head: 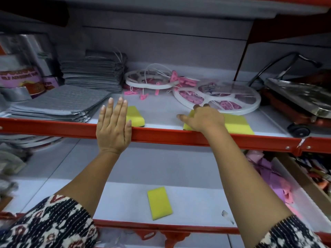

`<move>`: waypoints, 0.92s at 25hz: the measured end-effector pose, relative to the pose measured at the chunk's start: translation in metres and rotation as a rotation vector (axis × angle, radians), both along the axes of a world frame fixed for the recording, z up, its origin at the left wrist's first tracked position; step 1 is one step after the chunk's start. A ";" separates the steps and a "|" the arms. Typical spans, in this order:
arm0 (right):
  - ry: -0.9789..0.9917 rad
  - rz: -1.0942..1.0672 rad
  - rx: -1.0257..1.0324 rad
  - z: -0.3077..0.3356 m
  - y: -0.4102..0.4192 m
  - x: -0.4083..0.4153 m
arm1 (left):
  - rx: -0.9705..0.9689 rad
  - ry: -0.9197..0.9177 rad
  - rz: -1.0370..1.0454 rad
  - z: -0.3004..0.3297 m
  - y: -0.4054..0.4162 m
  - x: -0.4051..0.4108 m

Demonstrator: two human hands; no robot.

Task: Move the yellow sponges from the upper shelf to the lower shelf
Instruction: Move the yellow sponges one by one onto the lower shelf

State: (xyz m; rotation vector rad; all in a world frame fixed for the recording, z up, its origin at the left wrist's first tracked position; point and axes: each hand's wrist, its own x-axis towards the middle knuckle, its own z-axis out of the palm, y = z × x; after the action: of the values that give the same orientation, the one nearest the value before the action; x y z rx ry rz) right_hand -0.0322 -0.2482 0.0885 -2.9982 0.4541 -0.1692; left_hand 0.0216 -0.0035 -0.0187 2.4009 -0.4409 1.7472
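Sponges: one already on lower shelf (179,194), right hand (204,120) curling onto sponge (236,124) at 3 o'clock, grip probably unclosed, lift next; left hand (113,129) flat, empty.

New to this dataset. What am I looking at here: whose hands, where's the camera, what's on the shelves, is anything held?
No robot here: a person works with bare hands, and the single picture comes from a wide-angle camera on their head, looking forward and down, so straight lines bend.

The left hand is flat and open, resting against the red front rail of the upper shelf, holding nothing. The right hand is laid on top of a yellow sponge on the right, not yet lifting it.

A second yellow sponge lies beside the left hand on that shelf. One more yellow sponge already lies on the lower shelf.

Also on the upper shelf: stacked grey mats, white ring hangers with pink clips, and a metal trolley.
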 end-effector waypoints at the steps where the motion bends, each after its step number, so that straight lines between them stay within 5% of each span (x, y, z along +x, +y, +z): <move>1: 0.040 -0.007 -0.010 0.002 0.001 0.005 | -0.002 -0.001 0.000 0.000 0.000 0.000; 8: -0.004 0.068 0.068 0.016 0.004 0.011 | -0.006 -0.017 0.001 0.000 0.000 0.001; 12: -0.419 0.185 0.211 0.019 0.020 -0.026 | -0.003 -0.029 0.007 -0.001 0.000 0.002; 17: -0.965 0.436 0.115 -0.073 0.044 -0.086 | 0.001 -0.034 0.006 -0.001 0.000 0.002; 20: -0.953 0.562 0.086 -0.153 0.030 -0.098 | 0.004 -0.031 0.006 -0.001 0.000 0.002; 23: -0.738 0.532 0.046 -0.223 0.014 -0.103 | 0.007 -0.023 -0.002 -0.003 0.001 0.002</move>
State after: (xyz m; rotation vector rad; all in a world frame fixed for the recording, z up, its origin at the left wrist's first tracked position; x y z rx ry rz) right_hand -0.1352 -0.2346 -0.1347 -2.6136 -0.3955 -1.1131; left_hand 0.0236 -0.0027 -0.0213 2.3863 -0.4519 1.7775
